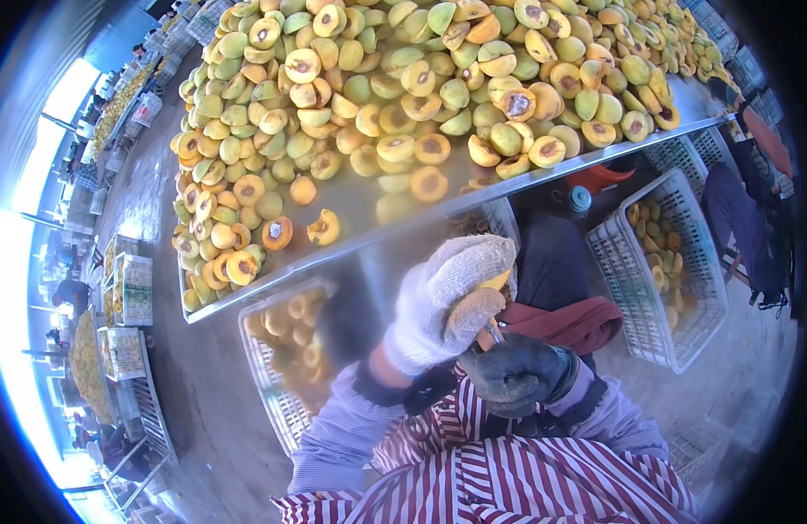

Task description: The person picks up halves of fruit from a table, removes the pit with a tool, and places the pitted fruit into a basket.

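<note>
My left hand (438, 301), in a whitish knit glove, is closed round a yellow peach half (497, 280), most of which the fingers hide. Just below it, my right hand (519, 371) wears a dark grey glove. Its fingers are wrapped round a small tool with a short brownish shaft (489, 335), which points up at the fruit; its tip and kind are hidden. Both hands are in front of my body, off the near edge of a metal table (333, 253). Heaped on the table are many cut peach halves (368, 113), some with pits in them.
A white plastic crate (268, 384) with peach halves stands at the lower left. Another crate (609, 271) is on the right, beside a teal-lidded container (579, 199). A co-worker's arm (766, 140) shows at the far right. More crates (132, 293) and heaped tables line the left.
</note>
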Demonstrator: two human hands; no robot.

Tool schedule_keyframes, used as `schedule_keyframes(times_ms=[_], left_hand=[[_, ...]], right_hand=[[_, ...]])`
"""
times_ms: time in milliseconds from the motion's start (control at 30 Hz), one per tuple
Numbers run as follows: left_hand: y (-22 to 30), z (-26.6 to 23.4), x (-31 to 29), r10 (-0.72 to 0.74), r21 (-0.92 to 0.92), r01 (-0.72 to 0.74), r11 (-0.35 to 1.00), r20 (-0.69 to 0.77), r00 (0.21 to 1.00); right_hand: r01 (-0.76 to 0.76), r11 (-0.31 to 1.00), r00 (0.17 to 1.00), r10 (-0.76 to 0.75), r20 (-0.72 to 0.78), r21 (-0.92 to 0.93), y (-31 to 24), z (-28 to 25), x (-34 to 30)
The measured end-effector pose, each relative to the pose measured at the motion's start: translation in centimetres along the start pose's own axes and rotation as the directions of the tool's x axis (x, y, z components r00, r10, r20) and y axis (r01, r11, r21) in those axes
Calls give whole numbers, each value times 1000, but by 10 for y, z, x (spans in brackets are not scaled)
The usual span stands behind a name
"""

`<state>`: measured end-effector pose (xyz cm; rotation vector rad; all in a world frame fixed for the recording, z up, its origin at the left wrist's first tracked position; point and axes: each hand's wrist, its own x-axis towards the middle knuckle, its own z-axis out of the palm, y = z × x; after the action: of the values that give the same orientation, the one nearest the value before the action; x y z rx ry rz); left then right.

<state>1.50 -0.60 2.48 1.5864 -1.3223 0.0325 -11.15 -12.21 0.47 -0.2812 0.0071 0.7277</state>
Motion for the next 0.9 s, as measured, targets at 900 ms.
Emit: schedule_keyframes(times_ms=[900], left_hand=[[18, -65, -101, -624, -344, 523, 780, -352, 698]], right_hand=[[-175, 680, 916, -153, -371, -712, 14, -9, 48]])
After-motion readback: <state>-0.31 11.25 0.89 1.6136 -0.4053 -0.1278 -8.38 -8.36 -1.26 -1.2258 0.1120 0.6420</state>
